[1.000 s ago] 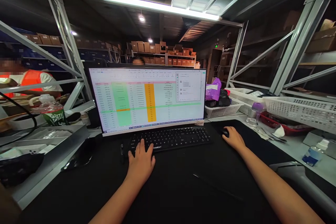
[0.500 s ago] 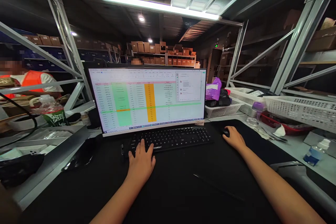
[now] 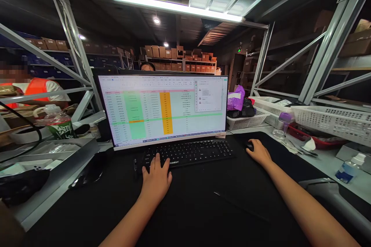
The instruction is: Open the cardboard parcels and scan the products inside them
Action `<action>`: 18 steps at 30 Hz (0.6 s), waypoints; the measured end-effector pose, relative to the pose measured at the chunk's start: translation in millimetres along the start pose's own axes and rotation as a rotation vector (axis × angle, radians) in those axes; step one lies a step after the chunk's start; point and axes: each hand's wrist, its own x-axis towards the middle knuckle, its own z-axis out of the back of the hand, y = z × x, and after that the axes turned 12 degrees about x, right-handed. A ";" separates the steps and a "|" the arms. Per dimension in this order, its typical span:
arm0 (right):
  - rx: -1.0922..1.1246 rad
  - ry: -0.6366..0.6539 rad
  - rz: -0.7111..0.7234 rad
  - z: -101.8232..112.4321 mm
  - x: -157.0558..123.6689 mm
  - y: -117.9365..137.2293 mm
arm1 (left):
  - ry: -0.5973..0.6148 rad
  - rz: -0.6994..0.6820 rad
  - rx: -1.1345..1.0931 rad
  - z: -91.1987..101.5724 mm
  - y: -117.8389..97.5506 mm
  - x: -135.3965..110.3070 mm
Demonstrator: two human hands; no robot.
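My left hand lies flat with fingers stretched onto the left end of a black keyboard. My right hand is cupped over a black mouse on the black desk mat. In front stands a monitor showing a spreadsheet with green and orange columns.
White baskets and a purple bag sit right of the monitor, with a small bottle and a spray bottle. At left stands a green-labelled bottle. A person in an orange vest is at far left; another person's head shows above the monitor.
Nothing has moved at the desk; both hands rest where they were. The person behind the monitor shows slightly more above its top edge.
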 end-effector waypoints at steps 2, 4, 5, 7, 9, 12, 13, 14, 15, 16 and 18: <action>0.002 -0.005 0.002 -1.3 0.9 -1.7 | -0.005 0.000 0.003 -1.0 0.0 -0.4; 0.004 -0.004 0.010 -2.7 1.9 -4.0 | -0.009 0.002 0.003 -2.0 -0.2 -0.3; 0.004 -0.003 0.014 -3.4 2.3 -5.3 | -0.007 0.004 0.001 -2.5 -0.3 -0.1; 0.004 -0.001 0.020 -4.5 2.8 -7.7 | 0.000 0.007 -0.009 -3.0 -0.3 0.5; 0.002 0.001 0.021 -5.3 3.0 -9.0 | 0.009 0.008 -0.021 -2.5 -0.2 0.7; -0.001 0.007 0.019 -6.5 3.9 -7.8 | 0.016 0.010 -0.035 0.3 0.2 -0.5; -0.002 0.009 0.017 -7.0 4.5 -6.8 | 0.018 0.012 -0.041 1.5 0.2 -1.3; -0.003 0.010 0.015 -7.3 5.2 -6.1 | 0.022 0.015 -0.046 2.7 0.1 -2.0; -0.003 0.011 0.013 -7.4 5.8 -5.8 | 0.024 0.016 -0.051 3.6 0.1 -2.6; -0.002 0.010 0.010 -6.8 5.9 -6.3 | 0.028 0.015 -0.056 4.2 0.0 -2.9; 0.001 0.003 0.008 -3.5 4.2 -9.9 | 0.030 0.013 -0.069 4.4 0.1 -1.7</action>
